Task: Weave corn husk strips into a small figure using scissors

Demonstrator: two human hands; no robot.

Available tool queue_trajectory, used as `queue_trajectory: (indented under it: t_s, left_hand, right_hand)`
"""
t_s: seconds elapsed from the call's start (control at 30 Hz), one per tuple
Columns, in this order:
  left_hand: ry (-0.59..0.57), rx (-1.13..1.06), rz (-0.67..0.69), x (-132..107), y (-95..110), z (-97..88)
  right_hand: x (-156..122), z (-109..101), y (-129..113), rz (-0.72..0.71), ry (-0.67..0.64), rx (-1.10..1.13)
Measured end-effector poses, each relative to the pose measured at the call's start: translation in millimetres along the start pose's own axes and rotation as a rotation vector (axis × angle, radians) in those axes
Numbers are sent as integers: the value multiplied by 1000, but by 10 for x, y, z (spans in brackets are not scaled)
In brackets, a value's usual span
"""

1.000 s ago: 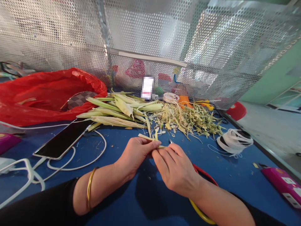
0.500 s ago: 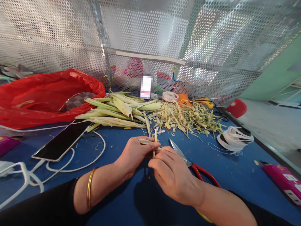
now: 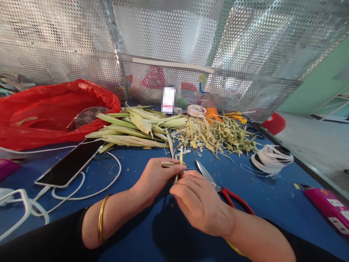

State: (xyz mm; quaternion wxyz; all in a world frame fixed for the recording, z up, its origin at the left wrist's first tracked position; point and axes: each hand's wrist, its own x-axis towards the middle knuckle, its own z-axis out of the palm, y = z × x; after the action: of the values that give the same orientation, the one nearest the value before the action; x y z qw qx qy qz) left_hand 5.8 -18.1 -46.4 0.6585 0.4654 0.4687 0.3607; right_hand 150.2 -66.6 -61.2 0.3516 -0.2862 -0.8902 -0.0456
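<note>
My left hand [image 3: 156, 178] and my right hand [image 3: 197, 202] meet over the blue table [image 3: 141, 233], both pinching a thin pale leaf strip [image 3: 180, 160] that sticks up between the fingertips. A gold bangle [image 3: 100, 223] circles my left wrist. Red-handled scissors [image 3: 218, 187] lie on the table just right of my right hand, blades pointing away. Beyond the hands lies a bundle of long green leaves [image 3: 133, 127] and a heap of cut leaf scraps [image 3: 220, 134].
A red plastic bag [image 3: 46, 109] sits at the back left. A phone [image 3: 72, 163] with white cables [image 3: 81, 189] lies left. A white string coil [image 3: 272, 158] and a pink object [image 3: 327, 209] lie right. Perforated metal screens [image 3: 174, 43] wall the back.
My right hand has slid left and turned off the scissors, which now lie uncovered on the table. The leaf strip now stands upright between both hands.
</note>
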Motion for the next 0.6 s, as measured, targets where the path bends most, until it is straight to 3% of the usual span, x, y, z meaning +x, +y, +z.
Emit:
queue_trajectory:
  t_s: [0.07, 0.13, 0.2, 0.3, 0.6]
  left_hand:
    - [12, -39, -9, 19, 29, -28]
    - [33, -61, -24, 31, 65, -53]
    - [38, -52, -36, 37, 89, -67]
    - [12, -9, -52, 43, 92, -70]
    - [-65, 116, -59, 30, 136, -83]
  right_hand:
    - [27, -54, 24, 114, 115, -57]
    - [58, -110, 68, 282, 148, -163]
    - [83, -147, 126, 405, 30, -203]
    - [100, -172, 209, 469, -175, -122]
    - [165, -393, 290, 559, -332, -29]
